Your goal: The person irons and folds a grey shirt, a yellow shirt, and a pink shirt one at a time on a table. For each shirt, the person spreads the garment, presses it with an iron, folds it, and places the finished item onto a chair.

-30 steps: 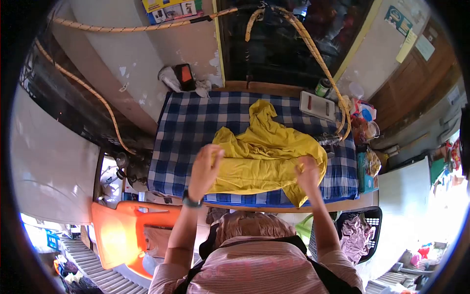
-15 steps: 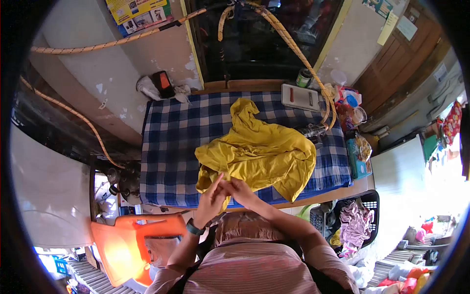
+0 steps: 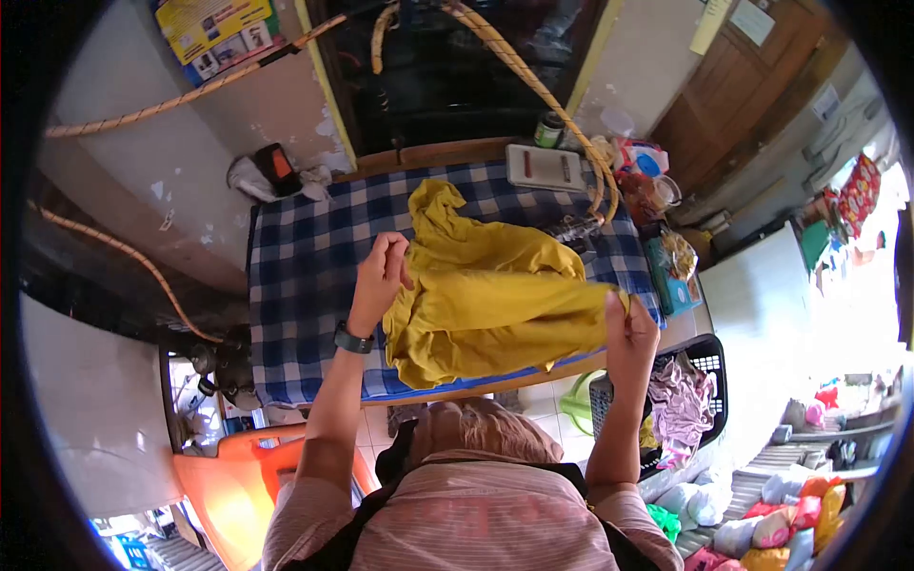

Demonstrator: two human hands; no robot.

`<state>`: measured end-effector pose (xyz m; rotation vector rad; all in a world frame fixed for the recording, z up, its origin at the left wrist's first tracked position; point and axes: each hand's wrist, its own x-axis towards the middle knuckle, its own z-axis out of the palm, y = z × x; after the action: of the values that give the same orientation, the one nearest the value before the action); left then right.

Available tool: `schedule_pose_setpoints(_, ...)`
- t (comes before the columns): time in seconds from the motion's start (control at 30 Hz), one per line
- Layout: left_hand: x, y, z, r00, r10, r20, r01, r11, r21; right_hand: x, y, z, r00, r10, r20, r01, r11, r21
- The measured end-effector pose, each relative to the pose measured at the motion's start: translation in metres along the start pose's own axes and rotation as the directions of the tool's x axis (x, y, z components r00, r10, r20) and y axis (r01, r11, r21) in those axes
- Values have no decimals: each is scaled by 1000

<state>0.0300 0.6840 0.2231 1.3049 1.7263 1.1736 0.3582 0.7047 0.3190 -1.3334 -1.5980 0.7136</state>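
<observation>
A yellow garment [image 3: 486,305] lies crumpled on the checked cloth, its near part pulled out sideways between my hands. At its left side my left hand [image 3: 379,276], with a dark watch [image 3: 353,338] on the wrist, is closed with curled fingers at the fabric's edge. My right hand [image 3: 631,328] pinches the right end of the garment, thumb uppermost, lifting that corner slightly. One rolled end of the fabric points toward the far side of the table.
A blue-and-white checked cloth [image 3: 305,285] covers the table. A white tray [image 3: 545,167], a jar [image 3: 548,129] and a hanging rope [image 3: 533,71] are at the back. A laundry basket [image 3: 719,371] with clothes stands right; an orange chair [image 3: 224,490] stands left.
My hands, together at the garment's near edge before, have spread apart. The left went up and left, the right went right and up, stretching the yellow fabric. The view has shifted.
</observation>
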Motion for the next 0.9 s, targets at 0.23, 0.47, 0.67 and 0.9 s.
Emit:
schedule_pose_setpoints(0.23, -13, 4, 91, 751, 610, 251, -647, 605, 464, -15, 0, 12, 996, 90, -7, -83, 940, 331)
schedule_pose_setpoints(0.47, -14, 40, 48, 975, 216, 48, -221, 957, 187, -17, 82, 22, 925, -364, -108, 275, 839, -469)
schedule_pose_setpoints(0.67, -84, 109, -8, 294, 507, 810, -324, 850, -414, -43, 83, 139, 790, -20, 612, -18, 998, 57)
schedule_pose_setpoints(0.9, -85, 90, -14, 658, 420, 626, -461, 881, -106, -1, 69, 104, 803, -19, 596, -271, 878, 395)
